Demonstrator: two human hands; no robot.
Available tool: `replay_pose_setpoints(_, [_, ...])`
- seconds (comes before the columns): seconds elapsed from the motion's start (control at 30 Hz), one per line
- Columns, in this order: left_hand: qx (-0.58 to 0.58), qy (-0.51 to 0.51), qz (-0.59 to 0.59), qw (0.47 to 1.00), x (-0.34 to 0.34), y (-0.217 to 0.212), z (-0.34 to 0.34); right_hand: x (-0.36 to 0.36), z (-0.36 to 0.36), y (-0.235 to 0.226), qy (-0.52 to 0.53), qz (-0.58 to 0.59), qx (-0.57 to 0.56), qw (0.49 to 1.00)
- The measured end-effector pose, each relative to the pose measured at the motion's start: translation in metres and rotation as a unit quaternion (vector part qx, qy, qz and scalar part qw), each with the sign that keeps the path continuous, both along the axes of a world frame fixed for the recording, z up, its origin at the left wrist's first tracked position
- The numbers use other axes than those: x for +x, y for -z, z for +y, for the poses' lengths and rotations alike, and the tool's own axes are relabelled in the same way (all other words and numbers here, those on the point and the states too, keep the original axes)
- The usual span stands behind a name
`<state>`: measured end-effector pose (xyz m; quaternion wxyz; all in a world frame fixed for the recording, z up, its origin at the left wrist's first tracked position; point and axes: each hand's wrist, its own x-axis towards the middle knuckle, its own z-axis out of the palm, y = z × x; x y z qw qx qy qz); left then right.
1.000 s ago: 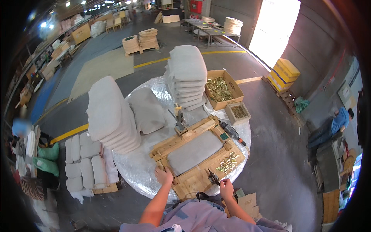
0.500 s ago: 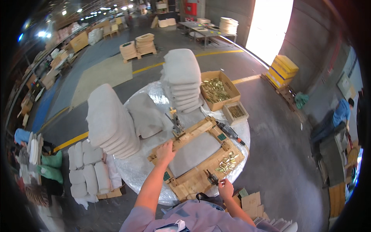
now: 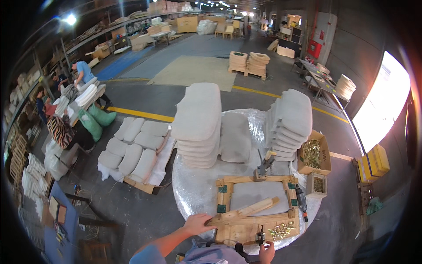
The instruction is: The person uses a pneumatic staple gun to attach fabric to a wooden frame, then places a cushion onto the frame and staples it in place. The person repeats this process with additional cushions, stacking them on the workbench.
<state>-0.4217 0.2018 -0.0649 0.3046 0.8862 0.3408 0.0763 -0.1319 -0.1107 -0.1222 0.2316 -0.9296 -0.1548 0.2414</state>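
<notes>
On the round table lies a wooden frame [image 3: 252,223] around a flat grey seat pad [image 3: 252,193]. A loose-looking wooden bar [image 3: 248,209] slants across the pad's near part. My left hand [image 3: 198,224] is closed around the bar's left end. At the frame's near side my right hand [image 3: 266,253] is closed at the handle of a black toggle clamp [image 3: 260,236]. A second toggle clamp [image 3: 264,166] stands raised on the frame's far side. Small brass-coloured metal fittings [image 3: 282,230] are heaped on the frame, right of the near clamp.
Two stacks of grey pads, left [image 3: 197,119] and right [image 3: 292,114], stand behind the frame. A power driver [image 3: 301,200] lies along its right side. Beyond are a carton of fittings [image 3: 324,154] and a smaller box [image 3: 316,185]. Pads [image 3: 127,158] cover a pallet at left.
My left hand has drawn the wooden bar from the frame's far side toward me, and it now slants over the pad. My right hand stays by the near clamp. The view has turned left.
</notes>
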Motion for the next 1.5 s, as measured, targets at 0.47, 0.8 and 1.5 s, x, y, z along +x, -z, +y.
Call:
replay_pose_setpoints(0.47, [-0.184,-0.274,0.006,0.944,-0.144,0.029,-0.122,0.082,0.121,0.029,-0.322,-0.219,0.073,0.918])
replay_pose_setpoints(0.8, [-0.162,-0.403,-0.058,0.899,-0.131,0.069,-0.127,0.085,0.127,0.012,-0.347,-0.162,0.055,0.922])
replay_pose_setpoints(1.5, [-0.139,-0.441,-0.097,0.882,-0.057,0.155,-0.018,0.071,0.127,0.001,-0.322,-0.129,0.039,0.937])
